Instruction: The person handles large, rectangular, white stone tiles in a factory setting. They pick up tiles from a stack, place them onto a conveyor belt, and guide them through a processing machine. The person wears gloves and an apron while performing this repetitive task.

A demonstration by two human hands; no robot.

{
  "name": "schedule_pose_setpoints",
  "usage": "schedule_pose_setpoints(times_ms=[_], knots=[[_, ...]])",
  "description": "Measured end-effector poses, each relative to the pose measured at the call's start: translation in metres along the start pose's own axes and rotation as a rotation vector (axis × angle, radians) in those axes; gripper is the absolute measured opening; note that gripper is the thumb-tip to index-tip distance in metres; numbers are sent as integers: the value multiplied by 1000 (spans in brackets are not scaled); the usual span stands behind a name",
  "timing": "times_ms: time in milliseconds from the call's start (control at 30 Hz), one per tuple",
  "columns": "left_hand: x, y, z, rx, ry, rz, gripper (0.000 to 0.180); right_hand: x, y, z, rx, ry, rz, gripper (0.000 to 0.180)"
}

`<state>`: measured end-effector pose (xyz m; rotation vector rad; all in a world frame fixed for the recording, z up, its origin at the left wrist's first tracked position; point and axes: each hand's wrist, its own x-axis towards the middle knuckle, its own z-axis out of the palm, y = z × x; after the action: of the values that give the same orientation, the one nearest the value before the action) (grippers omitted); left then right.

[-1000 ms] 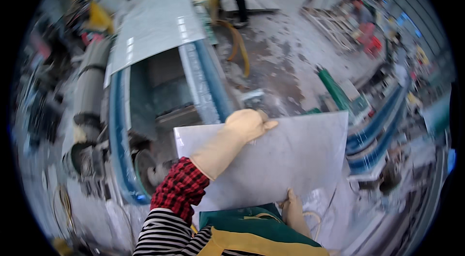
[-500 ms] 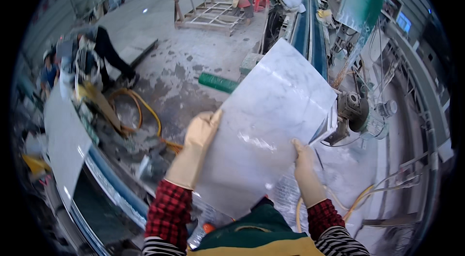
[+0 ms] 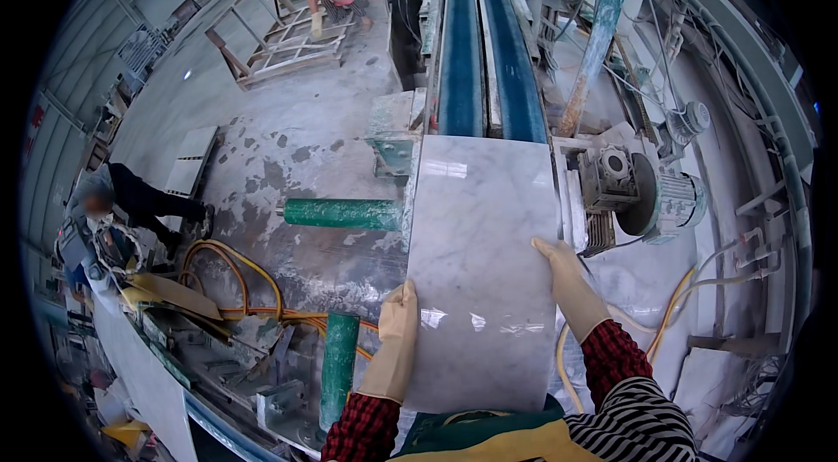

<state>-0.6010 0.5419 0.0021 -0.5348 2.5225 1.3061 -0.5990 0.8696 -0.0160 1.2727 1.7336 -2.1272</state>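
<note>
Slab [image 3: 482,270] now lies flat, far end at the belt [image 3: 478,43]; left hand [image 3: 397,322] and right hand [image 3: 566,274] each keep a closed grip on its side edges.

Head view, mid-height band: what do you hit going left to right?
Crouching person in dark clothes → orange hose loops on the floor → green horizontal roller → left hand in a cream glove → grey-white marble slab → right hand in a cream glove → grey electric motor.

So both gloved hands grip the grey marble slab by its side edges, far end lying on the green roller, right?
Not the roller. In the head view the grey marble slab lies toward the blue conveyor belts; the green roller sits to its left. Left hand and right hand do grip the side edges.
</note>
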Motion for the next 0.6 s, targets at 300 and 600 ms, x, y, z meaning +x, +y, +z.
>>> schedule_pose_setpoints(times_ms=[300, 600], knots=[[30, 23, 4, 129, -187, -32, 66, -15, 43, -42, 220, -255, -39, 62], [88, 33, 30, -631, -437, -341, 56, -139, 107, -55, -113, -50, 172, 65]])
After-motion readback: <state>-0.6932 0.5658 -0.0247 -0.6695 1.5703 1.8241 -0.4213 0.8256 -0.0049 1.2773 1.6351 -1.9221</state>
